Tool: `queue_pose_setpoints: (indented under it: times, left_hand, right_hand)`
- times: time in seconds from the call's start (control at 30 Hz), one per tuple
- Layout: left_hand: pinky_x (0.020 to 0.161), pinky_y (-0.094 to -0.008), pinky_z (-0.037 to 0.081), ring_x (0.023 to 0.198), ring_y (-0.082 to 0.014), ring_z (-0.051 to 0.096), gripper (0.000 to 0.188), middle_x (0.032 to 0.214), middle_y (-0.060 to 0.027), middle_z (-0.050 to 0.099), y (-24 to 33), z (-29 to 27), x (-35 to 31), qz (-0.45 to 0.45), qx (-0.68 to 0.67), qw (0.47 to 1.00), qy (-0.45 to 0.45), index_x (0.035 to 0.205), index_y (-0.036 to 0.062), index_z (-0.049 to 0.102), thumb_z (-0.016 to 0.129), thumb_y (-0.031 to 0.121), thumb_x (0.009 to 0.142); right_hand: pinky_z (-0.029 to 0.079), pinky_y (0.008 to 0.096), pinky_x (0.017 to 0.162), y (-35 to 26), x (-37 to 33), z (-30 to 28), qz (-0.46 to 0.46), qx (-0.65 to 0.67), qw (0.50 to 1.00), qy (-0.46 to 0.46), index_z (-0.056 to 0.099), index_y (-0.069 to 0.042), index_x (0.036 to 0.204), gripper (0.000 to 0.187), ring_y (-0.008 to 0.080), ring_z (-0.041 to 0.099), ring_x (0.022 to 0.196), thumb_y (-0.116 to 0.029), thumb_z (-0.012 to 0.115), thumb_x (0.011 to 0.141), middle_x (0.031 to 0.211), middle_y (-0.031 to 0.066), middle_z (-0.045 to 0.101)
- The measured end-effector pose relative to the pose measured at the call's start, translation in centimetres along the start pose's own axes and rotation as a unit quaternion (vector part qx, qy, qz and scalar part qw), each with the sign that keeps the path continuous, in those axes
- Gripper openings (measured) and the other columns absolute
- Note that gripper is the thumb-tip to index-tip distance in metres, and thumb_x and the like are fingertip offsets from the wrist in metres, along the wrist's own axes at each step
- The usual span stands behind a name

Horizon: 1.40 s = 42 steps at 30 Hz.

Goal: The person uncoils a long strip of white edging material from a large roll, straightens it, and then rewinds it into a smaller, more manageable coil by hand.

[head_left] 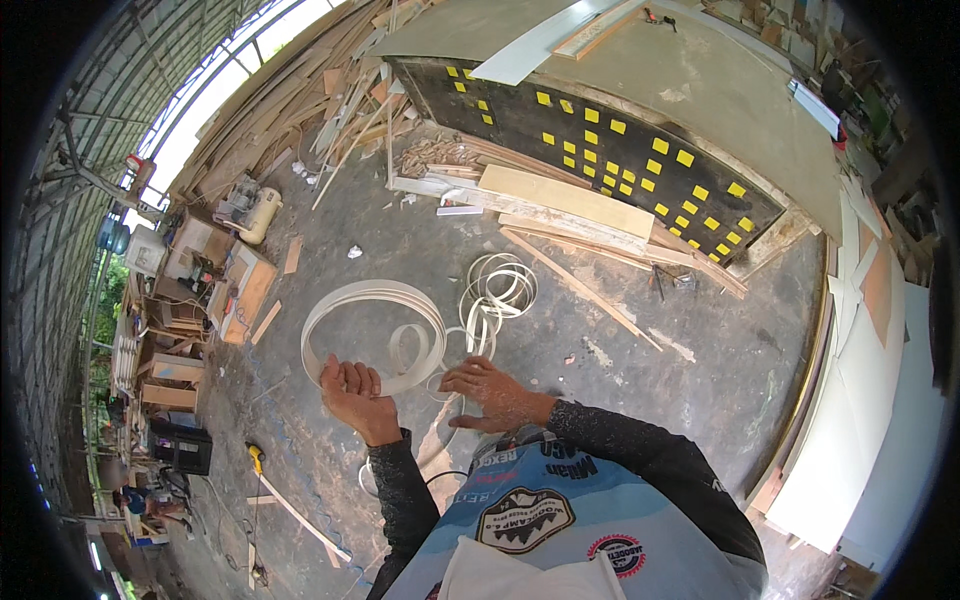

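My left hand (358,402) is closed on the lower rim of a wide coil of pale edge-banding strip (425,308), held up in front of me. Inside that coil a smaller loop of the strip (397,350) shows. To its right, my right hand (492,393) has its fingers stretched toward the coil, with the thumb apart from them. A thin loop of strip passes close to those fingertips; whether they touch it I cannot tell. Beyond my right hand, a loose tangle of the same strip (497,290) lies on the concrete floor.
Planks and boards (570,205) are stacked ahead, beside a large dark panel with yellow squares (600,140). Scrap wood (345,100) is heaped at the far left. An air compressor (258,215) and a yellow-handled power tool (255,458) stand left. White sheets (850,420) lean right.
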State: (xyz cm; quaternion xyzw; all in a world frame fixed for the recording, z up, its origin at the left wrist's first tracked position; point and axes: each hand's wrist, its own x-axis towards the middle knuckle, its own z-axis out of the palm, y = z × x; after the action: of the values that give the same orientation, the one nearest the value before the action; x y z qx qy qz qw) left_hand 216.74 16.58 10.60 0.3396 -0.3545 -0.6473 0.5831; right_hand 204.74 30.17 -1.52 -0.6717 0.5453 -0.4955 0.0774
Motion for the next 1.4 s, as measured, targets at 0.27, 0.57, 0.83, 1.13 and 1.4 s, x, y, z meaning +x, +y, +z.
queue_pose_setpoints:
  times: [0.27,0.57,0.83,1.13,1.4]
  left_hand:
    - [0.047,-0.0279,0.03,0.047,-0.0107,0.04,0.042,0.052,0.0034,0.04,2.1,-4.2,1.4,0.233,0.105,0.963,-0.087,0.063,0.011,0.041,0.072,0.031,0.081]
    - [0.047,-0.0348,0.041,0.048,-0.0262,0.053,0.033,0.056,-0.0045,0.051,6.8,-1.7,0.2,0.438,0.57,0.522,-0.458,0.063,0.0107,0.048,0.081,0.017,0.065]
    - [0.055,-0.0366,0.049,0.06,-0.0261,0.063,0.023,0.068,-0.0046,0.065,4.5,0.7,-0.1,0.373,0.596,0.553,-0.447,0.074,0.0111,0.061,0.075,0.01,0.056]
    - [0.05,-0.0248,0.033,0.053,-0.0069,0.036,0.035,0.053,-0.0022,0.039,-1.5,1.1,-0.3,0.236,0.336,0.871,-0.269,0.059,0.0038,0.045,0.075,0.005,0.076]
    - [0.05,-0.0317,0.038,0.047,-0.0142,0.046,0.022,0.054,-0.0137,0.049,0.9,4.3,-3.8,0.365,0.501,0.732,-0.284,0.067,0.0029,0.051,0.069,0.002,0.08]
  right_hand:
    - [0.049,0.028,0.074,3.8,0.8,-4.8,0.251,0.552,0.79,0.09,0.068,-0.003,0.101,0.024,0.013,0.06,0.075,-0.026,0.062,0.096,0.083,0.0039,0.066]
    - [0.043,0.0501,0.097,-3.3,5.6,-12.0,0.062,0.013,0.988,0.14,0.059,-0.006,0.122,0.043,0.0352,0.053,0.114,-0.025,0.071,0.085,0.127,0.0151,0.056]
    - [0.053,0.0416,0.078,-8.6,6.2,-4.4,0.191,0.089,0.977,0.035,0.056,-0.008,0.118,0.048,0.0324,0.066,0.094,-0.01,0.074,0.073,0.103,0.0171,0.064]
    - [0.052,0.0262,0.063,-3.5,5.8,-8.2,0.096,0.217,0.899,0.367,0.061,-0.006,0.097,0.031,0.0115,0.067,0.075,0.013,0.067,0.072,0.079,0.0031,0.068]
    - [0.055,0.0274,0.068,-3.6,5.7,-8.7,0.116,-0.024,0.946,0.302,0.063,-0.004,0.103,0.036,0.0192,0.069,0.075,0.01,0.068,0.071,0.083,0.0098,0.069]
